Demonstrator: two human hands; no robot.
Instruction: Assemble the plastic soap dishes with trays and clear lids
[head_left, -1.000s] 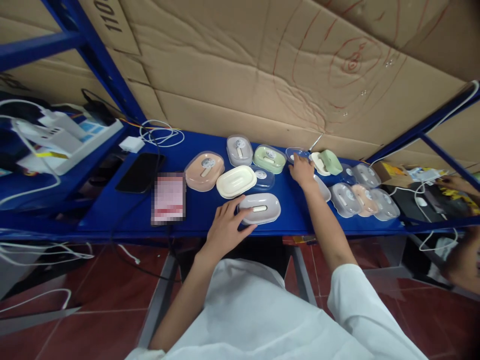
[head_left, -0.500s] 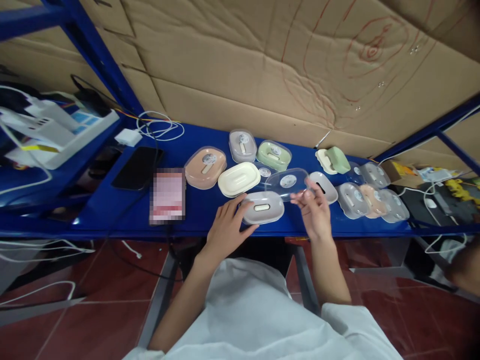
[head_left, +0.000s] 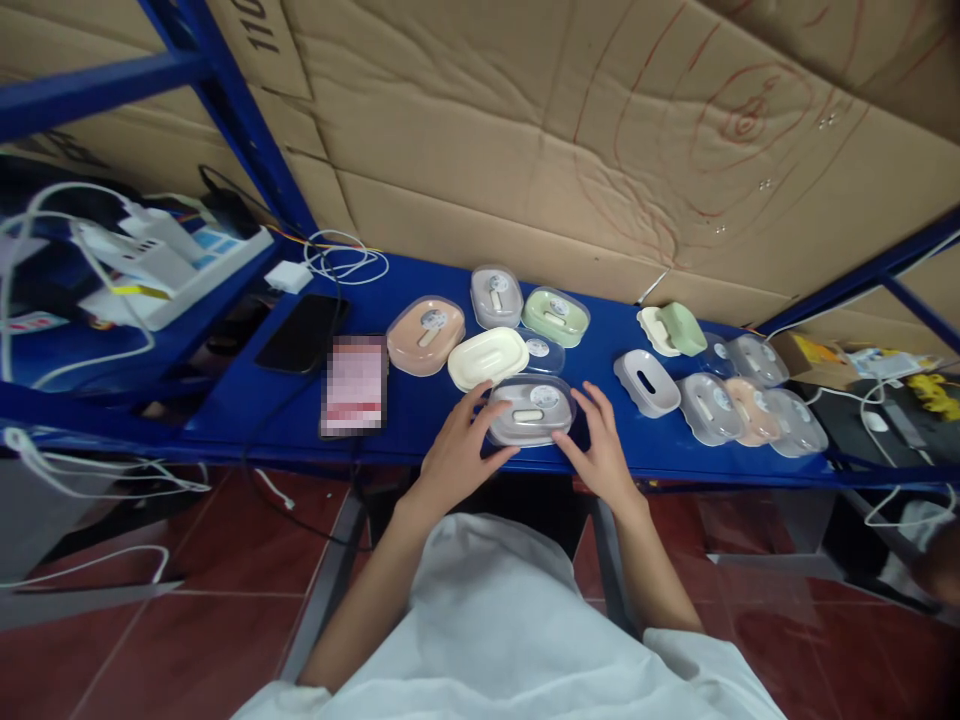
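Note:
Near the shelf's front edge sits a grey soap dish (head_left: pixel 517 433) with a small cream bar in its middle. A clear lid (head_left: pixel 546 396) with a round sticker lies over it. My left hand (head_left: pixel 454 440) grips the left end of the dish, thumb at the front. Around the right end curves my right hand (head_left: pixel 600 445), its fingers and thumb on the lid's edge. Just behind are a cream oval dish (head_left: pixel 487 358) and another clear lid (head_left: pixel 545 352), partly covered by it. To the right stands a grey slotted tray (head_left: pixel 647 383).
Lidded peach (head_left: pixel 426 336), grey (head_left: pixel 496 296) and green (head_left: pixel 556 317) soap dishes stand behind. Several more lidded dishes (head_left: pixel 709 407) are grouped right, below a green piece (head_left: pixel 681 328). A phone (head_left: pixel 301 333), a pixelated pink item (head_left: pixel 355 385) and cables (head_left: pixel 346 257) lie left.
My right hand has brought the clear lid left and down onto the grey soap dish. My left hand has stayed on the dish. The view has shifted slightly.

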